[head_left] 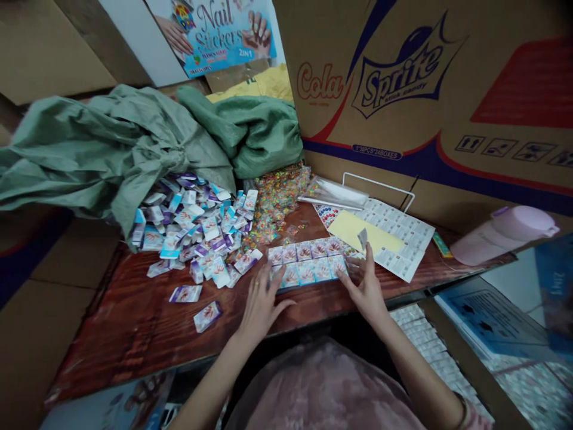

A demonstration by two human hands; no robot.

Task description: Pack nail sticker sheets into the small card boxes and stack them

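Observation:
Two rows of small printed boxes lie side by side near the table's front edge. My left hand rests at their left end, fingers spread, with nothing held in it. At the right end, my right hand touches the near row with its thumb, and a small pale paper piece stands at its raised index fingertip. Behind that hand lie a yellow card and a printed sticker sheet.
Many small boxes are heaped at left beside tiny colorful packets. Green sacks lie behind them. A pink bottle lies at right, before a large carton. Clear plastic bags lie behind the sheets.

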